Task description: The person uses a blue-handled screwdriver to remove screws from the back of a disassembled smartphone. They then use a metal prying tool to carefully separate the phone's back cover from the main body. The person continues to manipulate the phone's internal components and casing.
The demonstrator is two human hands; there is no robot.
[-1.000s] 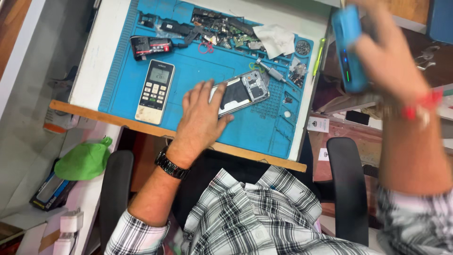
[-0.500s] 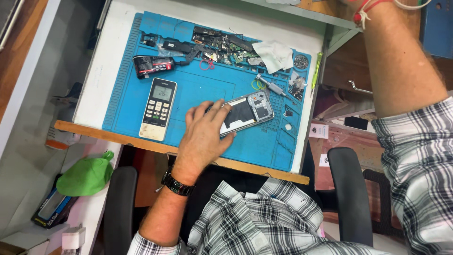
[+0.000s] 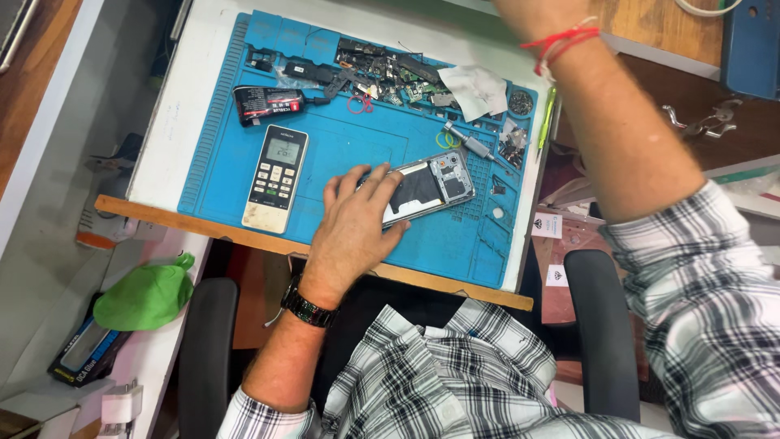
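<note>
My left hand [image 3: 353,232], with a black watch on its wrist, lies flat on the near end of an opened phone [image 3: 431,187] whose back cover is off. The phone rests on a blue work mat [image 3: 357,138]. The hand's fingers are spread over the phone and press on it rather than grip it. My right forearm [image 3: 617,146] reaches up and away past the mat's right side, with a red thread [image 3: 561,41] round the wrist. The right hand itself is cut off by the top edge of the view.
A white remote control [image 3: 276,177] lies left of the phone, a red-and-black pack [image 3: 268,104] above it. Small parts, a screwdriver [image 3: 470,142] and a white cloth [image 3: 475,88] crowd the mat's far edge. A green cloth [image 3: 146,297] sits lower left, a blue box [image 3: 751,45] top right.
My right hand, which held a blue object a second ago, has risen out of the top of the view. My left hand has stayed on the phone.
</note>
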